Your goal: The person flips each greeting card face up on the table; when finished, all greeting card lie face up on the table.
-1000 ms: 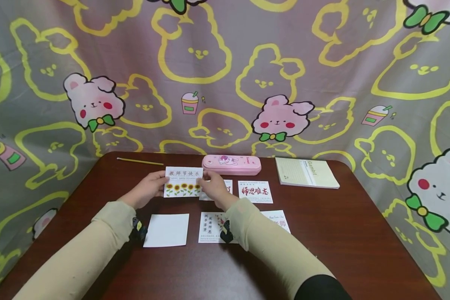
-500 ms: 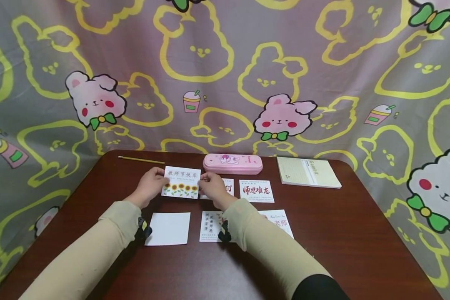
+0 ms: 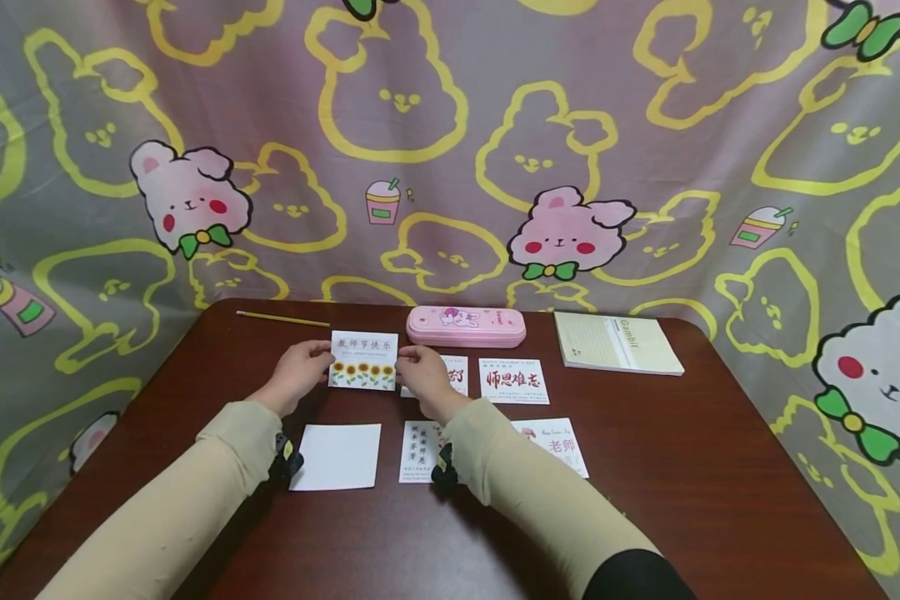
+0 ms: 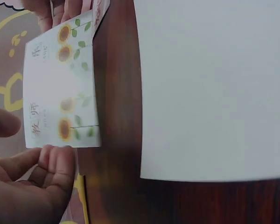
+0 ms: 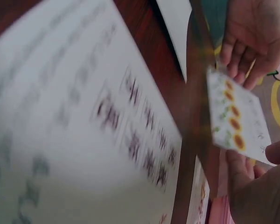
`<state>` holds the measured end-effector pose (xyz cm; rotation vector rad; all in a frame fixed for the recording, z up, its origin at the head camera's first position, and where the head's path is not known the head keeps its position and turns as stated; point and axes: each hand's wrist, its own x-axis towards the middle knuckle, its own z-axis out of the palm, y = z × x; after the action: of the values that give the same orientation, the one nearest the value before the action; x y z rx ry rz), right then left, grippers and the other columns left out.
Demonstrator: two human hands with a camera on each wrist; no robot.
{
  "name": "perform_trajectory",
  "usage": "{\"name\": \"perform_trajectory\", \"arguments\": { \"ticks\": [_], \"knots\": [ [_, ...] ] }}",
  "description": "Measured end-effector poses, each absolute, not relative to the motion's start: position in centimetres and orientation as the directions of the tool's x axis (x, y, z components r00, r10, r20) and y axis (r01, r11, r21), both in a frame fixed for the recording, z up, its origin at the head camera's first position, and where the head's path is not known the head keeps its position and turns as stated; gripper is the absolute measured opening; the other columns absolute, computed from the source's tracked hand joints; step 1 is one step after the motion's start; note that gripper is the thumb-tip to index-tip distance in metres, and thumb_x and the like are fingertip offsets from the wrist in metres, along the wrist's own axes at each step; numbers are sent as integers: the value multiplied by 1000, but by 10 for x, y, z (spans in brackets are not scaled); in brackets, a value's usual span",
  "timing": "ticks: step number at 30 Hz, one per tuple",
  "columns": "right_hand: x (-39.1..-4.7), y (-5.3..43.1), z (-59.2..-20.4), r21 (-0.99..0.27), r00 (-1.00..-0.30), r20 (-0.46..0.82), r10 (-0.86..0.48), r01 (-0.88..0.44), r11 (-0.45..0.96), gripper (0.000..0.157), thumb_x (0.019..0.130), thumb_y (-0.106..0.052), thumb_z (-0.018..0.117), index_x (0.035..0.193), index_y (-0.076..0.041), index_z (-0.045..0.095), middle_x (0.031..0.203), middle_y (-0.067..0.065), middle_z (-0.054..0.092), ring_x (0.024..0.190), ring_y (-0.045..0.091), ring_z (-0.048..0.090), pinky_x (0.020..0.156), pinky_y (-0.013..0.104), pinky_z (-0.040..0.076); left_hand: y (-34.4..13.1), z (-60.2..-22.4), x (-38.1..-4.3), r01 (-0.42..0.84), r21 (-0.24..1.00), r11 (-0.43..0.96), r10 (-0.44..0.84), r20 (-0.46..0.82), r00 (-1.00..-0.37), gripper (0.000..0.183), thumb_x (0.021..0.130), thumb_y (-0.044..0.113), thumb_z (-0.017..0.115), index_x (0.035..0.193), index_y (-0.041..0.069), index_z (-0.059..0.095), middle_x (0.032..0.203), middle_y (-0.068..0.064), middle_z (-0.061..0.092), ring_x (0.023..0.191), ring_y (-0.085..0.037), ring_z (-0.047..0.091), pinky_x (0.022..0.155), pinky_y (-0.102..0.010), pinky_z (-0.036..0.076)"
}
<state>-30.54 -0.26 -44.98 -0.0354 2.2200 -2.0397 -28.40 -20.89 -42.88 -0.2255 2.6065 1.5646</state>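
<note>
My left hand (image 3: 292, 379) and right hand (image 3: 427, 379) hold a white sunflower card (image 3: 363, 354) between them by its left and right edges. The card is raised above the table, its printed side towards me, with Chinese characters over a row of sunflowers. In the left wrist view the left fingers (image 4: 56, 168) meet the card's edge; the right wrist view has the right thumb (image 5: 279, 151) at the opposite edge. Nearer to me lies a blank white card (image 3: 336, 457). Behind my right hand is a partly hidden card (image 3: 456, 375) with red characters.
Right of my hands lies a red-lettered card (image 3: 513, 382). Two cards, one left (image 3: 417, 450) and one right (image 3: 558, 450), lie partly under my right forearm. A pencil (image 3: 283, 318), pink pencil case (image 3: 465, 327) and notebook (image 3: 618, 343) line the back of the brown table (image 3: 450, 542).
Both hands keep hold of the sunflower card. It has shifted slightly left since a second ago, and the tilt seen half a second ago has levelled out.
</note>
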Motion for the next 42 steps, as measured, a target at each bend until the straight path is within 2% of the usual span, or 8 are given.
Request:
{"name": "perform_trajectory", "arguments": {
  "ticks": [5, 10, 15, 21, 26, 31, 35, 42],
  "knots": [
    [-301, -10, -446, -987, -987, -88, -133, 69, 146, 37, 93, -3, 59, 128, 6, 65, 106, 10, 67, 84, 18, 64, 71, 24, 53, -210, -432, -287, -247, 854, 457, -76, -239, -968, 59, 106, 18, 46, 154, -11, 31, 151, -31, 43, 136, -44, 44, 113, -57, 36],
    [-298, -11, -446, -981, -983, -121, -136, 97, 168, 44, 94, -5, 59, 137, 4, 62, 117, 12, 66, 77, 13, 55, 63, 23, 46, -211, -434, -288, -274, 861, 428, -80, -266, -961, 57, 107, 18, 44, 153, -14, 31, 151, -31, 41, 133, -43, 46, 111, -54, 39],
    [-298, -10, -448, -972, -975, -157, -155, 125, 201, 47, 93, -9, 61, 139, 3, 61, 127, 13, 67, 96, 18, 61, 81, 28, 52, -212, -433, -287, -278, 851, 446, -65, -279, -958, 59, 108, 19, 44, 152, -16, 30, 151, -33, 40, 133, -45, 47, 112, -54, 39],
    [-298, -11, -445, -957, -941, -251, -228, 205, 206, 57, 91, -10, 61, 146, 1, 54, 147, 14, 55, 118, 28, 63, 99, 35, 52, -212, -432, -284, -282, 807, 519, -64, -292, -954, 60, 106, 20, 47, 152, -16, 30, 152, -33, 38, 137, -45, 42, 114, -58, 34],
    [-297, -11, -442, -960, -933, -246, -264, 197, 199, 58, 89, -11, 61, 146, -1, 54, 145, 13, 56, 111, 29, 63, 97, 37, 51, -210, -430, -283, -237, 777, 584, -32, -270, -962, 61, 105, 20, 48, 151, -17, 31, 151, -35, 39, 138, -48, 40, 114, -60, 33],
    [-298, -11, -443, -959, -928, -240, -283, 182, 217, 54, 90, -10, 62, 143, -1, 56, 131, 12, 63, 99, 27, 63, 89, 35, 52, -209, -432, -284, -213, 761, 612, -18, -257, -966, 61, 104, 19, 48, 149, -19, 32, 149, -36, 41, 137, -48, 42, 113, -60, 35],
    [-299, -11, -443, -960, -927, -235, -292, 175, 218, 52, 90, -9, 63, 141, 0, 58, 126, 14, 65, 103, 28, 64, 90, 35, 53, -210, -433, -284, -218, 751, 624, -26, -259, -966, 61, 104, 19, 48, 149, -19, 33, 148, -36, 41, 136, -48, 43, 112, -60, 36],
    [-296, -5, -439, -971, -919, -216, -329, 168, 169, 51, 93, -6, 61, 143, 4, 55, 137, 19, 60, 113, 33, 63, 96, 40, 54, -209, -428, -271, -171, 728, 664, 2, -231, -973, 61, 105, 20, 50, 151, -16, 32, 148, -37, 40, 133, -48, 45, 109, -61, 39]
  ]
}}
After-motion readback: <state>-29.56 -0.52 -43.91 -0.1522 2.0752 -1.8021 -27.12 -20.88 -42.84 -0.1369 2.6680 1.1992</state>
